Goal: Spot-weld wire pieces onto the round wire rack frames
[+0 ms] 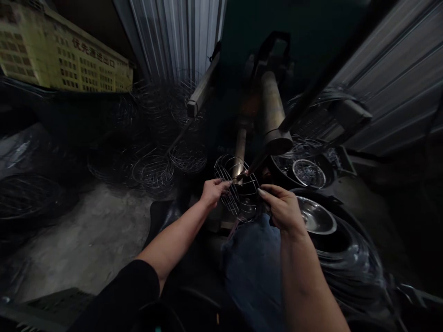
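Note:
A round wire basket frame (232, 177) is held on its side under the tip of a machine's metal arm (273, 115). My left hand (214, 191) grips the frame's left rim, fingers curled around the wires. My right hand (282, 205) is closed on the frame's right side, near a dark ring inside it. Both forearms reach forward from the bottom of the view over my blue-trousered knee (254, 267).
Several finished wire baskets (154, 170) lie piled on the floor at left. Shiny metal bowls (314, 219) sit in dark bins at right. Corrugated metal walls (398, 78) stand behind. A yellow crate (65, 55) is at upper left. Bare concrete floor (86, 235) at left.

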`<state>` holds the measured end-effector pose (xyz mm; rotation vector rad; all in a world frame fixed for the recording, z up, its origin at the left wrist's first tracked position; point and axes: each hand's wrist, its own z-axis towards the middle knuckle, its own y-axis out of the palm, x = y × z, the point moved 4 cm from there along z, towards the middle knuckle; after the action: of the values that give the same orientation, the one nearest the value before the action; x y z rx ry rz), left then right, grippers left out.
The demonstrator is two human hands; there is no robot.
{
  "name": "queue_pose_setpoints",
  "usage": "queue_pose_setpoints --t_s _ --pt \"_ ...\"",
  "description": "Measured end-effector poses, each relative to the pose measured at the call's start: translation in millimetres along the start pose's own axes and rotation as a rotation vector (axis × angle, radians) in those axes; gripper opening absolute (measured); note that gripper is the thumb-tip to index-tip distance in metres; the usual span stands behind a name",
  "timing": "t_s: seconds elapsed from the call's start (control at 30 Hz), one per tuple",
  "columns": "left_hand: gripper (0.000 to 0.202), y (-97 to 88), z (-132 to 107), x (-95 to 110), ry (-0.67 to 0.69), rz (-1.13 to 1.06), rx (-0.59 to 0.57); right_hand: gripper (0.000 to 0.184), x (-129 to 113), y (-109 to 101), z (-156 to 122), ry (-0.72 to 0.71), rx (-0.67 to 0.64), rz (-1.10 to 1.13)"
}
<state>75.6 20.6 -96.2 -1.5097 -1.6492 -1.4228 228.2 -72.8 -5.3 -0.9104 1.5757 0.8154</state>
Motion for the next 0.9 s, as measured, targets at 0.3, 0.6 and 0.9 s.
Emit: queue_pose_setpoints --t_s 0.3,0.6,0.9 --pt "0.043 -13.5 -45 -1 1.013 0.879 0.001 0.047 40 -51 -24 0.089 -0.112 -0.053" --pt "0.033 -5.3 -38 -23 1.324 1.162 -0.100 0.028 49 -28 -40 -0.036 -0.067 0.084" --pt "0.026 -11.8 -29 -7 1.347 1.028 -0.058 0.030 31 -7 -23 -0.039 -0.075 0.091"
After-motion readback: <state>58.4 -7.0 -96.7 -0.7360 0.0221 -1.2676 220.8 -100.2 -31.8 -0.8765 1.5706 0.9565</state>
